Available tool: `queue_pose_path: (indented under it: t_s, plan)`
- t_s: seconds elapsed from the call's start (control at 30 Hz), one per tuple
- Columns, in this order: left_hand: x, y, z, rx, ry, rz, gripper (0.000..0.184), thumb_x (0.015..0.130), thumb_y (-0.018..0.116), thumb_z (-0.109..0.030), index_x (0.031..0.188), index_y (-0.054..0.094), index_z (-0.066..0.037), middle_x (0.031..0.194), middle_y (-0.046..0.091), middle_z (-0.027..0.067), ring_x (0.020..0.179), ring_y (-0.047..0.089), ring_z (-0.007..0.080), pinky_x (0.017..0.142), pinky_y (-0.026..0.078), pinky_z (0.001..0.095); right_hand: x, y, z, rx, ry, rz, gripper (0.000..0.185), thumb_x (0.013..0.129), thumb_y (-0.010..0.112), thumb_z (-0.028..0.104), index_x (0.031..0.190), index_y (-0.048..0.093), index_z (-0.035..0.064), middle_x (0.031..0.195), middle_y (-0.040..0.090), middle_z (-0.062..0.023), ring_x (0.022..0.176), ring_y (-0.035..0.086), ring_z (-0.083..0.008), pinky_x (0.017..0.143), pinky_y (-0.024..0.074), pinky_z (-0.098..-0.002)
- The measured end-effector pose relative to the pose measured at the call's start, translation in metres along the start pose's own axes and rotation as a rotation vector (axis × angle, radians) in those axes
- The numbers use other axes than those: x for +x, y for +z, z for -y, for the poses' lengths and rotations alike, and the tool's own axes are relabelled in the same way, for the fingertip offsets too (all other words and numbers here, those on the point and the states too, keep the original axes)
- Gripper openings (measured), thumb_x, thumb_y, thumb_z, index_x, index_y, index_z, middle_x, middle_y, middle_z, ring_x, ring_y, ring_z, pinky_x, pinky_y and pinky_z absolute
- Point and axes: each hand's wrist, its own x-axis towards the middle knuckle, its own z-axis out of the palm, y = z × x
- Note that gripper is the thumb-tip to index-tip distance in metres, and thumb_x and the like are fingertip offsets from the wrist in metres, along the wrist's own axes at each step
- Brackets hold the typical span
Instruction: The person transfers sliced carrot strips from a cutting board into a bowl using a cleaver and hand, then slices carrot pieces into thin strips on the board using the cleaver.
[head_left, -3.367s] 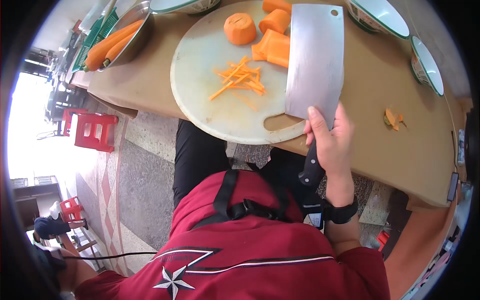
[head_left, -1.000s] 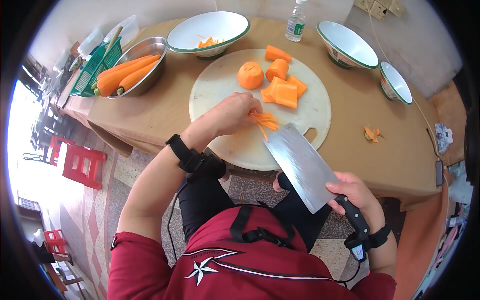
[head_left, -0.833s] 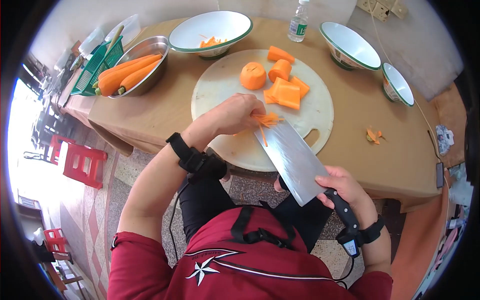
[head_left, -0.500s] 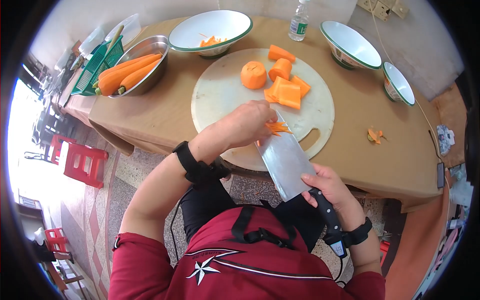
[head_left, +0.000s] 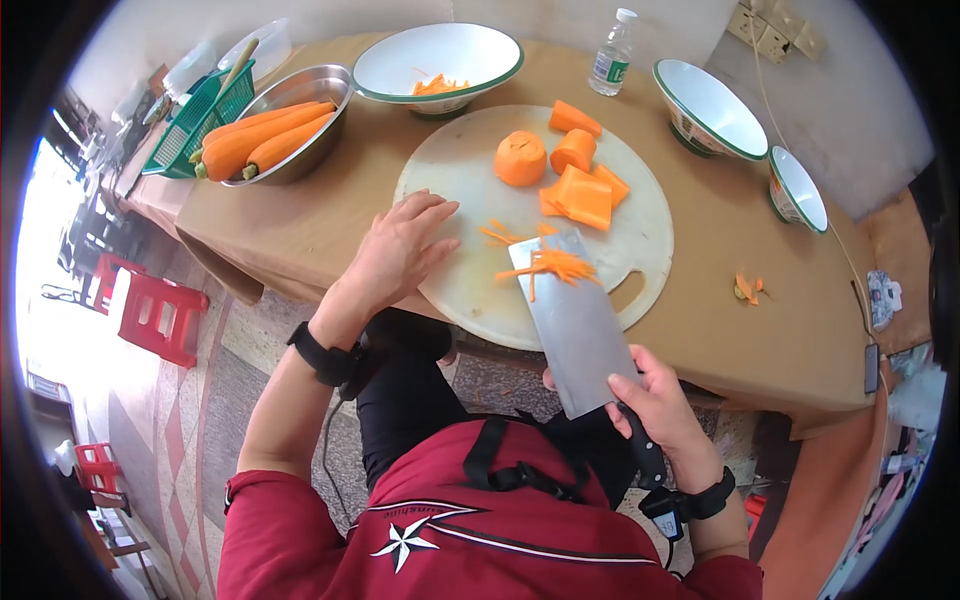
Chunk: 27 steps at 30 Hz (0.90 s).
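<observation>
A right hand point(head_left: 655, 400) grips a black-handled cleaver point(head_left: 590, 350), carrot shreds point(head_left: 556, 266) heaped across its blade point(head_left: 568, 320) over a round cutting board point(head_left: 455, 165), while the splayed left hand point(head_left: 395, 250) extends over the board's edge.

A brown cloth point(head_left: 310, 230) covers the table point(head_left: 720, 320), its corner hanging loose at the person's left. The round board point(head_left: 640, 225) lies at the near edge. Over on the left I see a green basket point(head_left: 190, 135), then a steel bowl point(head_left: 325, 145) just beside it. A wide bowl point(head_left: 430, 60) stands behind the board; farther right come a bottle point(head_left: 610, 68), a medium bowl point(head_left: 710, 110) and a small bowl point(head_left: 797, 190). Orange scraps point(head_left: 747, 288) sit alone on the right.
</observation>
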Motion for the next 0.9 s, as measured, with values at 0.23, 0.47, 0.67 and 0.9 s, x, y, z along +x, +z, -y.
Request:
queue_pose_path:
  t_s: [0.23, 0.47, 0.67, 0.9]
  plan:
    - [-0.005, 0.030, 0.009, 0.130, -0.016, -0.032, 0.048, 0.094, 0.056, -0.037, 0.136, 0.052, -0.012, 0.144, 0.042, 0.0115, 0.139, 0.034, 0.0294, 0.113, 0.024, 0.0542, 0.022, 0.018, 0.069, 0.040, -0.128, -0.094, 0.025, 0.096, 0.057, 0.014, 0.116, 0.047, 0.0021, 0.077, 0.055, -0.0045, 0.052, 0.052, -0.0091, 0.043, 0.0429, -0.0211]
    - [-0.007, 0.036, 0.010, 0.103, 0.002, -0.105, 0.048, 0.093, 0.057, -0.037, 0.135, 0.053, -0.014, 0.141, 0.045, 0.0106, 0.138, 0.036, 0.0297, 0.113, 0.025, 0.0531, 0.086, 0.033, 0.126, 0.072, -0.264, -0.058, 0.024, 0.094, 0.058, 0.012, 0.114, 0.049, 0.0029, 0.078, 0.052, -0.0038, 0.053, 0.051, -0.0091, 0.044, 0.0421, -0.0200]
    - [-0.007, 0.034, 0.009, 0.078, -0.015, -0.149, 0.048, 0.091, 0.059, -0.038, 0.133, 0.055, -0.014, 0.139, 0.048, 0.0111, 0.136, 0.039, 0.0288, 0.112, 0.028, 0.0514, 0.160, 0.056, 0.155, -0.285, -0.470, -0.147, 0.024, 0.095, 0.055, 0.016, 0.116, 0.050, 0.0045, 0.075, 0.057, -0.0049, 0.053, 0.052, -0.0097, 0.048, 0.0416, -0.0210]
    - [-0.008, 0.034, 0.008, 0.028, -0.011, -0.170, 0.047, 0.090, 0.060, -0.037, 0.129, 0.057, -0.011, 0.137, 0.049, 0.0113, 0.135, 0.040, 0.0281, 0.111, 0.028, 0.0510, 0.184, 0.076, 0.168, -1.549, -0.814, -0.530, 0.046, 0.089, 0.057, 0.012, 0.134, 0.050, 0.0082, 0.083, 0.063, -0.0164, 0.073, 0.065, -0.0326, 0.067, 0.0531, -0.0419]
